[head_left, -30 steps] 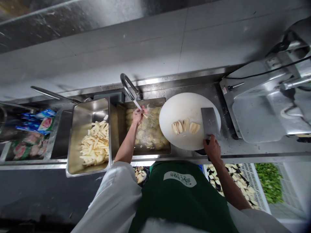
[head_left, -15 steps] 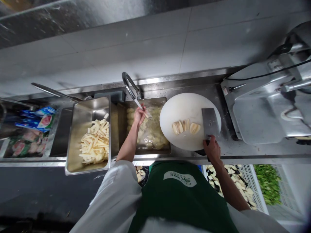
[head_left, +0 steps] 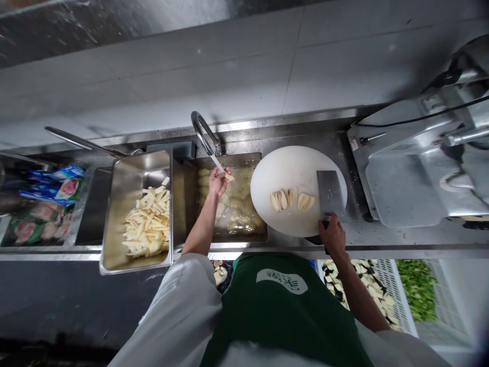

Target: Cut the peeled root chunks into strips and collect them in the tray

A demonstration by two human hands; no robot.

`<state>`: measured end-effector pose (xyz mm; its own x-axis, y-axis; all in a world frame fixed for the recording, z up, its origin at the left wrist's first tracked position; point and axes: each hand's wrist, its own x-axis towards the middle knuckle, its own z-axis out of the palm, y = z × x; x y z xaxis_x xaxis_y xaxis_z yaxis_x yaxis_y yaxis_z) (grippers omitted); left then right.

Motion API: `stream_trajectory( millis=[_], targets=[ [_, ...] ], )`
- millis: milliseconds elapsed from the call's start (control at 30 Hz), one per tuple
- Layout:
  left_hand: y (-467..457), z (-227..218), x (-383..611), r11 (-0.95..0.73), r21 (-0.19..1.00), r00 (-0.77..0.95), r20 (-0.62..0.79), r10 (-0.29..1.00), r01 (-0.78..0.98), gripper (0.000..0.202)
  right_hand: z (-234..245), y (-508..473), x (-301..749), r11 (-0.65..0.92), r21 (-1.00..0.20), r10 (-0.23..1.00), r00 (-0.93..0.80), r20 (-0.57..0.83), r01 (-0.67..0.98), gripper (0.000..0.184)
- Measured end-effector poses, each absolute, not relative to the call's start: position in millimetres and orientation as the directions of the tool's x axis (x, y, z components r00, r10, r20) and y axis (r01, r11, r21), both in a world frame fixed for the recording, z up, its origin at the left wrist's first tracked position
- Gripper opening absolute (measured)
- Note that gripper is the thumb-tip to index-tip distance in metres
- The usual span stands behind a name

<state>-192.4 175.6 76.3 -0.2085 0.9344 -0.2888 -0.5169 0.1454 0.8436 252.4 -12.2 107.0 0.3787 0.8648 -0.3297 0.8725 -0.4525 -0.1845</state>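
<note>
Steel counter (head_left: 401, 237) | white cutting board (head_left: 286, 165) | metal pan (head_left: 118, 224), overhanging front edge | metal machine (head_left: 408, 191)

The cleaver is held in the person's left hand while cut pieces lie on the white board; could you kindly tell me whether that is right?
Not quite: the head view shows the cleaver in the person's right hand, while the cut pieces do lie on the white board.

Hands (head_left: 217, 183) (head_left: 333, 236): two
Cleaver (head_left: 329, 191): one
Cutting board (head_left: 282, 165): one
Sliced piles (head_left: 305, 202) on it: three
Running faucet (head_left: 199, 128): one
Pan (head_left: 130, 178): one
Strips (head_left: 148, 224): too many to count
</note>
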Motion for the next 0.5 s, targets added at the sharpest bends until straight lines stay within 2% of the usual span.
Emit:
stream_trajectory(
  millis=[233,500],
  targets=[
    [177.0,73.5,-181.9,0.108,0.873,-0.245,-0.249,0.937,-0.476,0.062,106.2,-12.9,252.3,-0.448,-0.181,0.867,0.377,-0.326,0.875,0.054],
    [176.4,78.8,-173.3,0.144,0.867,-0.204,-0.268,0.941,-0.477,0.04,101.5,-13.4,254.4,-0.448,-0.171,0.866,0.379,-0.326,0.877,0.053]
  ],
)
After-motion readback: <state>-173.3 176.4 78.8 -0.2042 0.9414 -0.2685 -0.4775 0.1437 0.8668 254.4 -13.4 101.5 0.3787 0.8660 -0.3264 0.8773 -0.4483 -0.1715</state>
